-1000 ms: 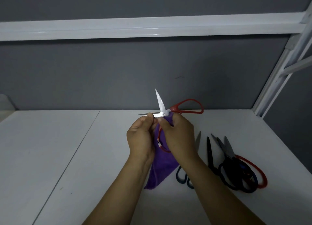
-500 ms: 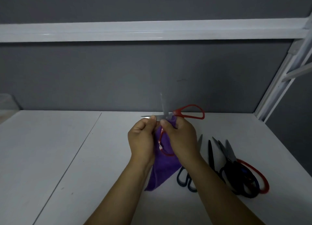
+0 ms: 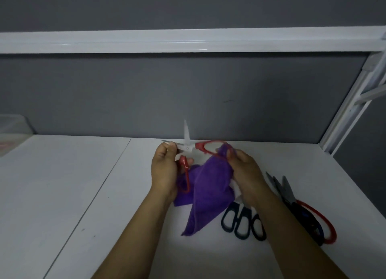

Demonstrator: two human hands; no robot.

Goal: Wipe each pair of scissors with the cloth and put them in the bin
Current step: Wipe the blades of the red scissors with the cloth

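Blades of the red scissors (image 3: 187,148) stood spread above the table (image 3: 62,174), left hand (image 3: 164,170) pinching 1, right hand (image 3: 246,170) clutching the cloth (image 3: 208,184) at a handle; a slipping pinch could cut skin.

dim, cool light | glare on white rail (image 3: 188,42) | soft blur | edges bowed

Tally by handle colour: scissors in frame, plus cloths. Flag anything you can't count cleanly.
Red-handled scissors: 2, one held, one lying at the right.
Dark-handled scissors: at least 2; they overlap and are partly hidden, so the exact count is unclear.
Purple cloth: 1.
Total: at least 5.
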